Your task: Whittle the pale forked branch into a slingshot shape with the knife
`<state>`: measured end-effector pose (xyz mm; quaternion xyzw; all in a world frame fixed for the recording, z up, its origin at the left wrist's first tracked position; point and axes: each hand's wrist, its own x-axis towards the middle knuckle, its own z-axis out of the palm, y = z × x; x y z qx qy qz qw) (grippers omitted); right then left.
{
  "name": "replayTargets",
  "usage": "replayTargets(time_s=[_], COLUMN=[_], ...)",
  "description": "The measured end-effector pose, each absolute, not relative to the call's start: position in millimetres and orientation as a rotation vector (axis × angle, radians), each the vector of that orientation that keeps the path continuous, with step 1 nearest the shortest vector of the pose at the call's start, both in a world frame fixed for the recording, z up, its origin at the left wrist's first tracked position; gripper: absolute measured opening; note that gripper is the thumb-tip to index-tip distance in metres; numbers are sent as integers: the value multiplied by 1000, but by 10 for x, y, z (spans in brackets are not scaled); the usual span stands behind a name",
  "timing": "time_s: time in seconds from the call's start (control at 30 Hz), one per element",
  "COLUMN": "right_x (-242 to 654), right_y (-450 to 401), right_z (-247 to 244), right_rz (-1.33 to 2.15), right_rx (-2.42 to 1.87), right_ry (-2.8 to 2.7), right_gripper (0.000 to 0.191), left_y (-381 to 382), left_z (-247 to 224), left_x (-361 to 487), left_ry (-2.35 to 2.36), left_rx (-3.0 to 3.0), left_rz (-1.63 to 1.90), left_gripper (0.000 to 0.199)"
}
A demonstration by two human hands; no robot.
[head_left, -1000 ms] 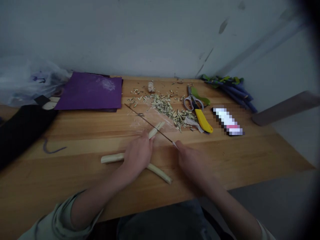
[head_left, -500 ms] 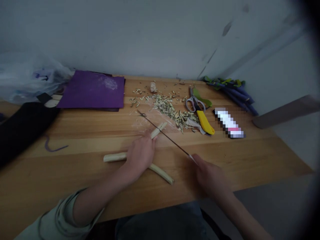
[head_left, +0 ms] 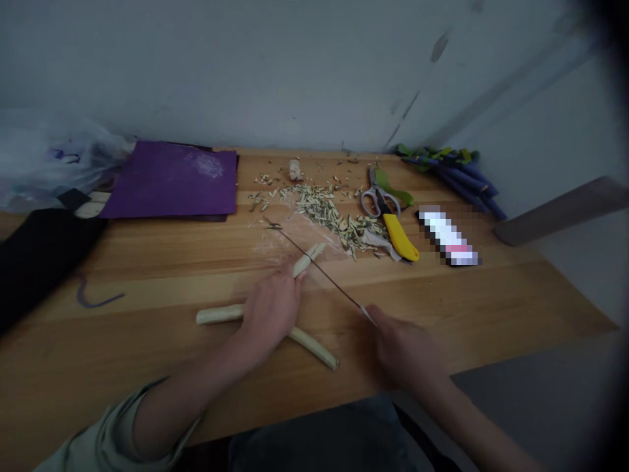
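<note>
My left hand [head_left: 272,305] rests on the table, wrapped around a pale peeled stick [head_left: 311,255] whose far end juts out past the fingers. Lying across that stick is a long, thin dark blade-like tool [head_left: 334,280] with a light handle end; I see it edge-on, so its exact kind is unclear. My right hand [head_left: 405,351] grips the handle, fingers closed. Beneath my left hand and wrist lies another pale peeled wood piece: one end [head_left: 219,314] shows on the left and another [head_left: 314,347] on the right. Their middle is hidden, so I cannot tell whether they are one stick.
Pale shavings [head_left: 339,226] lie in a heap beyond the stick. Scissors [head_left: 378,200], a yellow-handled cutter [head_left: 400,239] and a phone [head_left: 447,236] lie to the right, purple sticks [head_left: 464,177] behind. Purple sheets [head_left: 171,180] and a plastic bag [head_left: 54,154] are at left.
The whole view has shifted slightly. Both hands keep their grips, and the blade-like tool still lies across the stick, in almost the same place.
</note>
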<state>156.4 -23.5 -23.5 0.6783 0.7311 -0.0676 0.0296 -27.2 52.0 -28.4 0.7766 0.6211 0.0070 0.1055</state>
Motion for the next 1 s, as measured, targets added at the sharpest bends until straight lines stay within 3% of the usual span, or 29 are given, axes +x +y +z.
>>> replayTargets(time_s=[0.17,0.33,0.47,0.6,0.77,1.0], right_x=[1288,1670,1974,2125,2242,2265], right_y=[149,-338,-519,66,833,923], right_z=[-158,-246,-222,-135,-220,-457], right_rz=[-157,-257,-271,-228,-124,-86], right_rx=[2083,2208,2559,2836,2671,2658], right_ry=[2294,2237,2258,2301,2400,2334], right_gripper=[20,17,17,29,20,22], left_y=[512,513,511,560,731,854], left_z=[-280,-295,-267,-143,35,165], left_x=[-265,-270,-287,-414,-845,-1294], left_ry=[1831,1830,1814,1800,1779,1830], left_rx=[2310,2281,2285,2226,1966,1610], left_rz=[28,34,58,132,458,662], left_gripper=[45,44,42,39,35,31])
